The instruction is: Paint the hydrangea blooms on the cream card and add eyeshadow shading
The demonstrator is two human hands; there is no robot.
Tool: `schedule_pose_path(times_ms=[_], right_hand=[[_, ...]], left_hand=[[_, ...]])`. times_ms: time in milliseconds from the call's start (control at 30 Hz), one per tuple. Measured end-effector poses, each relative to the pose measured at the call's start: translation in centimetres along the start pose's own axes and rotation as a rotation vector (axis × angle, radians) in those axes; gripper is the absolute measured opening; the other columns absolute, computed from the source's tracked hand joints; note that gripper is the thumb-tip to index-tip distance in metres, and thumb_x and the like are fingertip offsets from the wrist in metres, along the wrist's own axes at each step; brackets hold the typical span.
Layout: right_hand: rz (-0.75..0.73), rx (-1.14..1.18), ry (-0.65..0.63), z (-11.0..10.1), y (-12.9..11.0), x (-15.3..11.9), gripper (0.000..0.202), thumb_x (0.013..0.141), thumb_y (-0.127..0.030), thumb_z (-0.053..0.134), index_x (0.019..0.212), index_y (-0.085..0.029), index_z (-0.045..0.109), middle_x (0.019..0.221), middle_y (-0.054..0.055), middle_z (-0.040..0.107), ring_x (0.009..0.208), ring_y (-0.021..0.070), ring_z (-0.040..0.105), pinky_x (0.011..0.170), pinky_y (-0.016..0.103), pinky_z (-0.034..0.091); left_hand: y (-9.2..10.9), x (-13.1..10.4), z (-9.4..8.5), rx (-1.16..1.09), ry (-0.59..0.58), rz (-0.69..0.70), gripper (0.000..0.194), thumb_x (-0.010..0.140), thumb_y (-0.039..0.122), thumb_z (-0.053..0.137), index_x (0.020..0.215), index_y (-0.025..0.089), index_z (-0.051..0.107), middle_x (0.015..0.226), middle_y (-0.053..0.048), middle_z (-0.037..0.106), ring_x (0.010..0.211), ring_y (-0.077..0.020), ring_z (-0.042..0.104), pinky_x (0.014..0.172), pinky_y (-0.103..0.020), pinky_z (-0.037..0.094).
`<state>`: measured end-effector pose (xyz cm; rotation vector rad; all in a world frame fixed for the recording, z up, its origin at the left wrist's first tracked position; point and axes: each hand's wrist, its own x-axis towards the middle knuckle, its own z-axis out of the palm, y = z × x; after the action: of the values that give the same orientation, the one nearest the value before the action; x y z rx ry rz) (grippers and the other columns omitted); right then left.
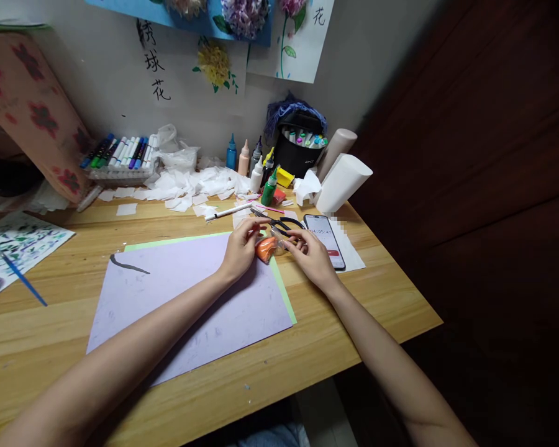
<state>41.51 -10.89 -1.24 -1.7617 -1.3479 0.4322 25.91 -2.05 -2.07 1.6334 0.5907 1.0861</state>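
Between my hands is a small clear plastic bag [266, 249] with a soft-looking orange lump inside, over the right edge of the lilac sheet [177, 298]. My left hand [242, 245] grips the bag's left side, fingers bent. At its other end, my right hand [311, 256] pinches the loose clear plastic between thumb and fingers. Just behind the bag lie black-handled scissors [291, 225], partly hidden by my fingers. A black curved stroke marks the lilac sheet's upper left, and a light green sheet [285, 292] shows beneath it.
A phone [326, 242] with a running timer lies right of my right hand. Behind stand paint bottles [269, 188], a black marker case [298, 152] and white paper rolls [345, 183]. Torn white paper [200, 183], markers [121, 152] and a blue brush [23, 277] are leftward.
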Motion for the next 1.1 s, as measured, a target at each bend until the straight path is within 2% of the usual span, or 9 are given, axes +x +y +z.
schedule_pose_path(times_ms=[133,267,367,467,533,667,800,1000,1100], right_hand=[[0.010,-0.039,-0.038,0.3,-0.1,0.0,0.029,0.080,-0.038,0.058,0.100,-0.018,0.061,0.090,0.005,0.060,0.063,0.0128,0.050,0.060,0.028,0.044],[0.018,-0.028,-0.051,0.5,-0.1,0.0,0.027,0.079,-0.038,0.058,0.098,-0.019,0.063,0.089,0.004,0.060,0.062,0.0130,0.049,0.061,0.028,0.043],[0.032,-0.002,-0.055,0.6,-0.1,0.0,0.027,0.079,-0.038,0.059,0.098,-0.018,0.062,0.088,0.004,0.060,0.061,0.0124,0.047,0.061,0.028,0.043],[0.047,0.041,-0.059,0.7,-0.2,0.0,0.026,0.079,-0.038,0.059,0.095,-0.018,0.061,0.090,0.004,0.061,0.060,0.0112,0.046,0.060,0.027,0.042],[0.060,0.075,-0.065,0.8,-0.2,0.0,0.024,0.079,-0.037,0.059,0.092,-0.018,0.061,0.090,0.004,0.062,0.059,0.0104,0.044,0.059,0.026,0.041],[0.087,0.145,-0.086,0.9,0.0,0.1,0.021,0.077,-0.037,0.060,0.084,-0.017,0.059,0.082,0.002,0.062,0.060,0.0105,0.046,0.057,0.024,0.039],[0.102,0.204,-0.133,0.9,0.1,0.1,0.022,0.077,-0.039,0.059,0.076,-0.017,0.058,0.070,0.000,0.059,0.061,0.0117,0.049,0.058,0.024,0.038],[0.125,0.256,-0.144,0.5,0.1,0.2,0.022,0.076,-0.040,0.058,0.075,-0.018,0.057,0.071,0.000,0.057,0.064,0.0123,0.051,0.062,0.026,0.040],[0.135,0.273,-0.133,0.3,0.2,0.3,0.021,0.077,-0.038,0.057,0.076,-0.018,0.057,0.074,0.001,0.060,0.067,0.0129,0.053,0.064,0.026,0.041]], left_hand=[[-0.2,-0.1,0.0,0.020,0.030,-0.016,0.013,0.075,0.020,0.061,0.086,0.017,0.067,0.090,-0.005,0.067,0.084,-0.0170,0.063,0.079,-0.031,0.051],[-0.2,-0.3,0.2,-0.031,0.036,-0.127,0.027,0.076,0.039,0.063,0.091,0.016,0.065,0.083,-0.005,0.069,0.073,-0.0175,0.065,0.068,-0.030,0.053],[0.0,-0.3,0.4,-0.133,-0.018,-0.185,0.039,0.088,0.045,0.043,0.110,0.017,0.058,0.093,-0.009,0.068,0.076,-0.0183,0.067,0.069,-0.033,0.054],[0.1,-0.3,0.3,-0.137,-0.079,-0.091,0.036,0.092,0.035,0.037,0.123,0.020,0.049,0.118,-0.011,0.059,0.096,-0.0191,0.063,0.083,-0.036,0.051],[0.1,-0.2,0.2,-0.053,-0.107,0.008,0.034,0.092,0.026,0.038,0.123,0.022,0.048,0.125,-0.009,0.054,0.108,-0.0188,0.056,0.093,-0.037,0.045],[0.3,-0.1,-0.1,0.202,-0.083,0.097,0.027,0.090,0.019,0.036,0.109,0.020,0.056,0.109,-0.007,0.056,0.105,-0.0186,0.051,0.093,-0.037,0.041],[0.9,-0.4,0.1,0.412,-0.105,0.104,0.024,0.087,0.034,0.046,0.104,0.019,0.055,0.102,-0.007,0.052,0.098,-0.0199,0.050,0.086,-0.035,0.043],[0.9,-1.2,0.5,0.879,-0.157,0.162,0.071,0.065,0.063,0.062,0.114,0.013,0.051,0.106,-0.014,0.049,0.096,-0.0289,0.047,0.081,-0.043,0.041],[0.6,-1.3,0.3,1.029,-0.221,0.152,0.063,0.069,0.065,0.056,0.106,0.014,0.055,0.102,-0.013,0.052,0.093,-0.0295,0.047,0.078,-0.042,0.040]])
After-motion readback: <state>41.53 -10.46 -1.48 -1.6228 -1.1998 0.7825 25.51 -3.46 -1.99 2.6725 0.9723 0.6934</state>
